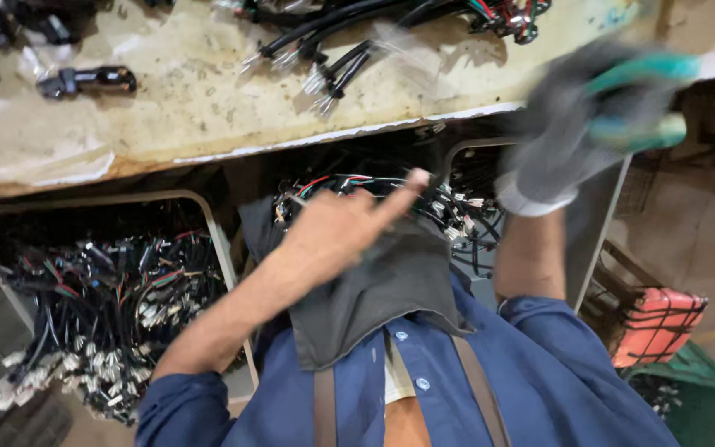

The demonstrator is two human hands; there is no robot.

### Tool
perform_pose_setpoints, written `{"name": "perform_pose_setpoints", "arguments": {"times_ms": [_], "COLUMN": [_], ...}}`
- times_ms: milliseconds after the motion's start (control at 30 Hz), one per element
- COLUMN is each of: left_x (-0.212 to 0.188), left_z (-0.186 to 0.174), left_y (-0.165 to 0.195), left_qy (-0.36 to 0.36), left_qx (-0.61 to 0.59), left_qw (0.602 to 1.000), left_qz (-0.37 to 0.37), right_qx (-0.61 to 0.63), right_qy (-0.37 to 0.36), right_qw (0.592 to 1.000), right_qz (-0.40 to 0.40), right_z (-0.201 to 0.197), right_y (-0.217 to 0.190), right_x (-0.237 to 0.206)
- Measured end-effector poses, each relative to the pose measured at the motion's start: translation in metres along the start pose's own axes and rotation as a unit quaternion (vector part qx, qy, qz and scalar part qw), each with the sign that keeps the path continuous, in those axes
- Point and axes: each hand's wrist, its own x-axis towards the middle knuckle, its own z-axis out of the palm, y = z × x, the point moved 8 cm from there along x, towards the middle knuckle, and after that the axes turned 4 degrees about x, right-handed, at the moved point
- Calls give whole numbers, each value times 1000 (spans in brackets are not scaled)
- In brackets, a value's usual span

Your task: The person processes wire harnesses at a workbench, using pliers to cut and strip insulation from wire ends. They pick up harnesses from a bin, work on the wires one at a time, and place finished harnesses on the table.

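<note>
Our gloved right hand pinches pliers; bare left hand spread. Swinging tool could slip, snag wires beneath.

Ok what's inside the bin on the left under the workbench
The bin holds a tangled heap of black wire harnesses with red and green strands and pale connector ends spilling over its front. Its bottom is buried, and the workbench shadows the back.
</note>
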Motion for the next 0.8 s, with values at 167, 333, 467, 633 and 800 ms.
{"name": "perform_pose_setpoints", "arguments": {"times_ms": [167,333,467,633,800], "left_x": [-47,-75,-115,-116,-145], "left_z": [9,-28,-69,-68,-63], "left_y": [-48,-69,-145,-183,-179], "left_qy": [-1,215,322,351,330], "left_qx": [10,-46,226,158,68], "left_qw": [996,970,861,874,909], "left_qz": [-89,-101,-322,-296,-246], "right_qx": [-341,-288,-321,-258,-335], "right_qy": [-142,-94,-98,-45,-40], "right_qw": [919,941,941,962,937], "right_qz": [-139,-151,-43,-82,-88], "right_z": [22,11,16,-23,-15], "right_y": [39,41,68,35,46], "right_x": [26,12,26,2,-18]}}
